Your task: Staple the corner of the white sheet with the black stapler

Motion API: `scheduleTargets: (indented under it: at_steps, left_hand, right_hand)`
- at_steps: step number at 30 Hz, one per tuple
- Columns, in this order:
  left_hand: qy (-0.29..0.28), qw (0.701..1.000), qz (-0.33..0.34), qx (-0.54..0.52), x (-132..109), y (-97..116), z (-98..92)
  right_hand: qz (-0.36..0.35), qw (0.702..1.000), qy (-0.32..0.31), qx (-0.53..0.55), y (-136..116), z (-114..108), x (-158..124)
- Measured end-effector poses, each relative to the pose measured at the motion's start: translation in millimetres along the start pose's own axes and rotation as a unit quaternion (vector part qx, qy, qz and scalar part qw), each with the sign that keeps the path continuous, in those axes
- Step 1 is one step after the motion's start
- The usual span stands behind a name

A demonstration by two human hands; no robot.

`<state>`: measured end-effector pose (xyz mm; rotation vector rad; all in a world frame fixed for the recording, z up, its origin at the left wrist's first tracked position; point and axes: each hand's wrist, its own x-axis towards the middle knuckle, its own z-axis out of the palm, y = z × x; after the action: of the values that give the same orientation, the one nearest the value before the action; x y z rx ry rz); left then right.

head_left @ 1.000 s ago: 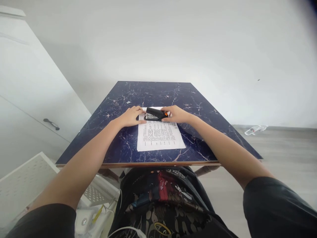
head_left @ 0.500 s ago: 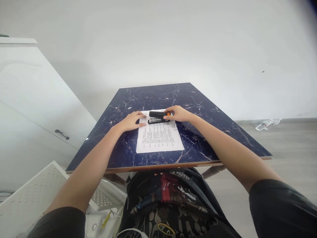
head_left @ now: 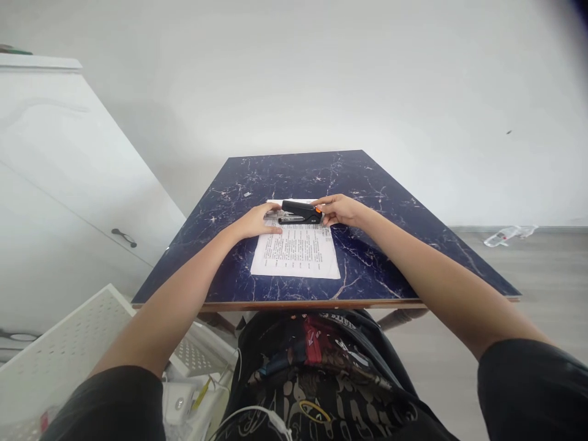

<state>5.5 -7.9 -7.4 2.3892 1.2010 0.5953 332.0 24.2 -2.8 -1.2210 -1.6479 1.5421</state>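
Observation:
A black stapler (head_left: 301,212) with an orange part at its rear lies sideways across a printed sheet of paper (head_left: 296,254). Its jaw end points left and its top arm is raised over the base. My right hand (head_left: 344,210) grips the rear end, thumb and fingers around it. At the jaw end is my left hand (head_left: 254,222), its thumb and fingers spread apart on the paper. Whether its fingertips touch the stapler is hard to see.
The dark blue marbled table (head_left: 294,174) carries a small pale item (head_left: 248,194) at the back left. A white cabinet (head_left: 68,165) stands on the left, above a white perforated basket (head_left: 87,343). A clear plastic item (head_left: 508,234) lies on the floor at right.
My left hand has come closer to the stapler's jaw end. My right fingers have shifted back on the stapler, so more of its rear and the orange part shows.

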Motion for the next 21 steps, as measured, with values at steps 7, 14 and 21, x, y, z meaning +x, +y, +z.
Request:
scheduleTargets:
  at_steps: [7, 14, 21]
  left_hand:
    - [-0.001, 1.0, -0.007, -0.01, 0, -1, -0.2]
    - [0.091, 0.982, -0.034, -0.163, 5, -4, -1.1]
    - [0.175, 0.781, -0.186, -0.57, 9, 5, -0.9]
  right_hand:
    - [-0.218, 0.953, 0.086, -0.193, -6, 15, -7]
    - [-0.249, 0.898, 0.077, -0.353, -8, 38, -9]
    - [-0.467, 0.775, 0.175, -0.388, -3, 38, -11]
